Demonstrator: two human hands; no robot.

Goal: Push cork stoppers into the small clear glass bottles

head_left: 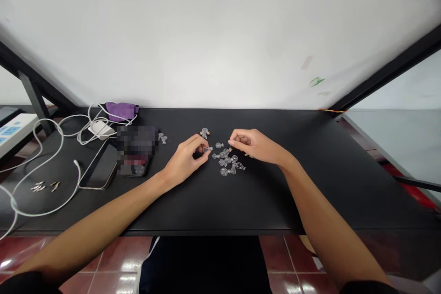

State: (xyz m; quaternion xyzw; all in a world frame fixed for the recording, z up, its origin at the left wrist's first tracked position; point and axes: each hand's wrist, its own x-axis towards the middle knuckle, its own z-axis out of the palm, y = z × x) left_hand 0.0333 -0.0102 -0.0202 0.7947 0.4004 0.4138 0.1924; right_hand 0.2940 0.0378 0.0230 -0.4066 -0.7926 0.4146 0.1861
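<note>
My left hand (186, 158) rests on the black table (310, 179), fingers pinched on a tiny clear glass bottle (207, 149). My right hand (253, 144) lies just right of it, fingers curled and pinched; what it holds is too small to make out. Between and below the hands lies a cluster of several small clear glass bottles (229, 163). Two more tiny corked bottles (204, 133) lie just beyond the left hand's fingertips.
A dark phone (101, 170) and a blurred object (136, 151) lie left of my hands. White cables and a charger (98, 129) loop across the left side, by a purple cloth (121, 110). Small metal bits (44, 187) lie far left. A white wall backs the table.
</note>
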